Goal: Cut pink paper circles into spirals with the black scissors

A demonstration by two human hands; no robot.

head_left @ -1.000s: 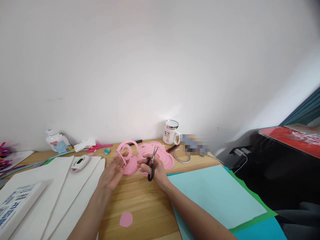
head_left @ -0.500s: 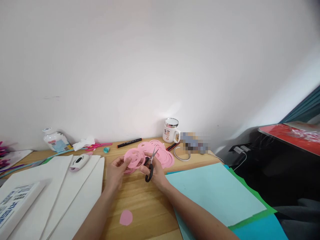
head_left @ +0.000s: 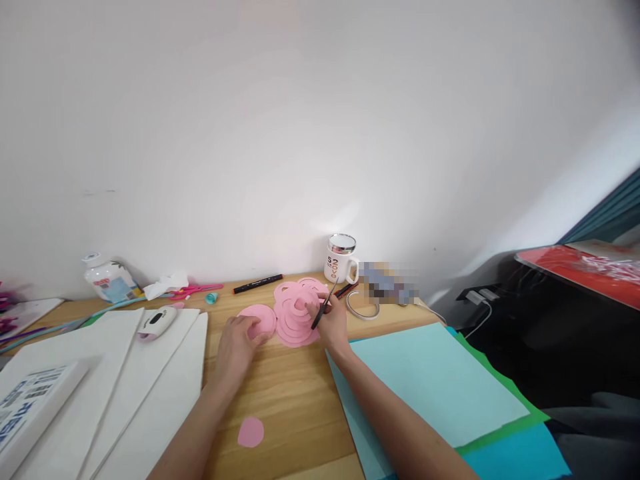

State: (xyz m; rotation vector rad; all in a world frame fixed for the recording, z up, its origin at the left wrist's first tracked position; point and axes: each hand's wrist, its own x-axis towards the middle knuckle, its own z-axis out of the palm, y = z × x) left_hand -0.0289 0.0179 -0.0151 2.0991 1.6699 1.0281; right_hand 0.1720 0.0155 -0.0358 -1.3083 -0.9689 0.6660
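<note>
My left hand [head_left: 239, 343] has its fingers curled over the edge of a round pink paper piece [head_left: 263, 321] low over the wooden table. A pair of scissors [head_left: 321, 315] with black handles is held in my right hand [head_left: 331, 323], blades pointing up toward the mug. The same hand's fingertips reach onto a heap of pink paper rings [head_left: 295, 333], which it partly covers. Nearer to me lies a small pink paper scrap [head_left: 251, 432], apart from both hands.
Behind the heap are a white mug [head_left: 335, 265] and a black marker [head_left: 258, 284]. A ring-shaped band [head_left: 361, 313] lies right of it. Light blue sheets [head_left: 430, 380] cover the right side; white sheets [head_left: 165, 387], a white box [head_left: 37, 407] and pink scissors [head_left: 200, 289] are left.
Pink rings that both hands held up are now down on the heap. My right hand has moved right with the scissors, and my left hand has lowered slightly left.
</note>
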